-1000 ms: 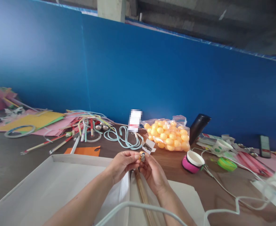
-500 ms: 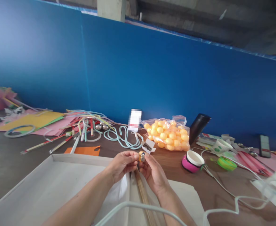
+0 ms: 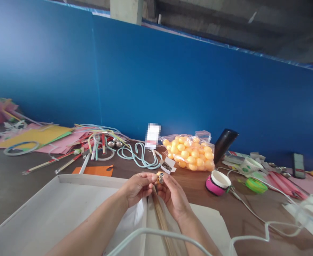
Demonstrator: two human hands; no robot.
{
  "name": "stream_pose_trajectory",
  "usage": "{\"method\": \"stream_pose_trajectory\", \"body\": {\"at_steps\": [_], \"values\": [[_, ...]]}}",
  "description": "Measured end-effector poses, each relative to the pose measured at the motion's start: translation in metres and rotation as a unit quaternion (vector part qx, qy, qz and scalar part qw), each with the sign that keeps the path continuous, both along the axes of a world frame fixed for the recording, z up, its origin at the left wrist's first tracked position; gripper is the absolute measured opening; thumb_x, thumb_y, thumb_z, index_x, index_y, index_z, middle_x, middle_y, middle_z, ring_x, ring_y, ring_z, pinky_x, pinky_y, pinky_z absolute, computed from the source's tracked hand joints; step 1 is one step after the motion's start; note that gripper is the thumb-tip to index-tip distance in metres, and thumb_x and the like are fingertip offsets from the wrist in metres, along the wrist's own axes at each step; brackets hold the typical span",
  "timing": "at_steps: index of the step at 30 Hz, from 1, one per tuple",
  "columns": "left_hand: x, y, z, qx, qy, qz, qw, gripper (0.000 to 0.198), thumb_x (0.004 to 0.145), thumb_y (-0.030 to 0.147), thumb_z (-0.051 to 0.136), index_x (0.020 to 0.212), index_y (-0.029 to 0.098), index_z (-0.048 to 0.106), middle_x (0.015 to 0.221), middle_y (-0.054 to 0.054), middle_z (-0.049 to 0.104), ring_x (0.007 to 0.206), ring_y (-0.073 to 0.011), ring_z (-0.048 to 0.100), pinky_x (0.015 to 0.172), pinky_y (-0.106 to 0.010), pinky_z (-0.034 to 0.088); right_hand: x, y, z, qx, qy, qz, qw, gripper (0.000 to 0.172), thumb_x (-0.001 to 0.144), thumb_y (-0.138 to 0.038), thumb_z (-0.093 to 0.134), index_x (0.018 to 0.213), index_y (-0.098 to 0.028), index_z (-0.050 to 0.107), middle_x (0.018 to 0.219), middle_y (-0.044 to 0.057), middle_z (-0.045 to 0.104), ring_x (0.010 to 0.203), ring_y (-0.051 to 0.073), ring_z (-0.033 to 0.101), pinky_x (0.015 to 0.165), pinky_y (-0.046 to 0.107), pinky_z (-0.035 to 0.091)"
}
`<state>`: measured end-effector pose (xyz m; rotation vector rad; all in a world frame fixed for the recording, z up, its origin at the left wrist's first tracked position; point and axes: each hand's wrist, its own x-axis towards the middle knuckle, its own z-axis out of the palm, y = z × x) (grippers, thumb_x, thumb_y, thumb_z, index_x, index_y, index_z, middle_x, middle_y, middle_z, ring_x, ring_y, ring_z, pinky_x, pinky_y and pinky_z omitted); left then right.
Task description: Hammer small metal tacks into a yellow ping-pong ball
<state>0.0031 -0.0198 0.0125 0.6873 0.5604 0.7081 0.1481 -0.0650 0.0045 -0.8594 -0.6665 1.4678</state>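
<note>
My left hand [image 3: 139, 188] and my right hand [image 3: 174, 195] meet over the front of the table. Fingertips of both pinch a small orange and silver piece [image 3: 160, 177]; its shiny silver side faces the right fingers, and its exact kind is too small to make out. Below the hands a bundle of thin wooden sticks [image 3: 160, 213] runs toward me between my forearms. Just beyond the fingers stands a small open white box [image 3: 168, 165] with tiny metal bits inside.
A clear bag of orange balls [image 3: 191, 153] lies behind the hands, beside a black cylinder [image 3: 226, 144]. A pink-banded cup [image 3: 217, 183] stands right. White trays [image 3: 92, 182] lie in front. Coiled pale blue tubing [image 3: 137, 156] and coloured sheets [image 3: 36, 137] are at left.
Both hands keep their pinch on the small orange and silver piece, which has tilted slightly. Otherwise the scene only shifts a little to the left with my head.
</note>
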Motion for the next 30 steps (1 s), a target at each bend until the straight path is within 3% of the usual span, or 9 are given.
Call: {"method": "stream_pose_trajectory", "body": {"at_steps": [30], "values": [[0.0002,-0.0012,0.0025,0.017,0.007,0.016,1.0,0.01,0.069,0.018,0.068,0.074,0.011,0.062,0.057,0.001,0.055,0.047,-0.0028,0.052,0.052,-0.011,0.049,-0.0004,-0.0019,0.0036,-0.004,0.017,0.003,1.0,0.025,0.074,-0.035,0.068,0.09,-0.016,0.065,0.075,0.002,0.068,0.058,0.008,0.061,0.05,0.015,0.051]]}}
